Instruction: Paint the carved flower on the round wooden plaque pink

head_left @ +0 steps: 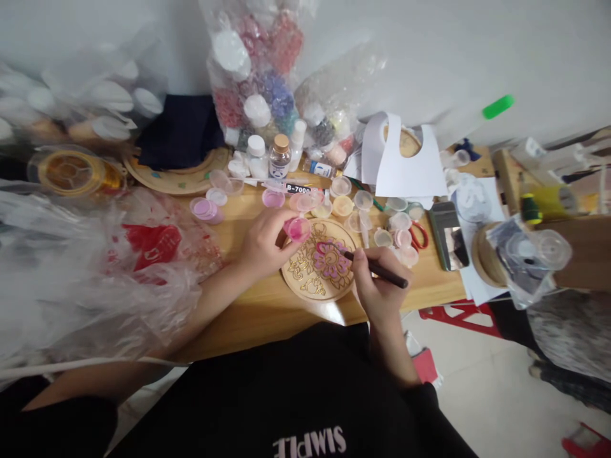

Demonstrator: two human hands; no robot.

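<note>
A round wooden disc (314, 296) lies on the table in front of me, with gold outlines of flowers and leaves. Pink and purple colour fills several petals of its large flower (333, 257). My left hand (265, 245) is closed on a small cup of pink colour (299, 229), tilted over the disc's upper left edge. In my right hand (380, 286) is a thin dark-handled tool (389, 275), held like a pen, its tip at the flower. Whether that tip is a brush or a point is too small to tell.
Small lidded cups (342, 205) crowd the table behind the disc. Red-handled scissors (419, 236) and a phone (449, 236) lie to the right. Plastic bags (109, 280) cover the left side. Bottles (279, 156) and filled bags (260, 70) stand at the wall.
</note>
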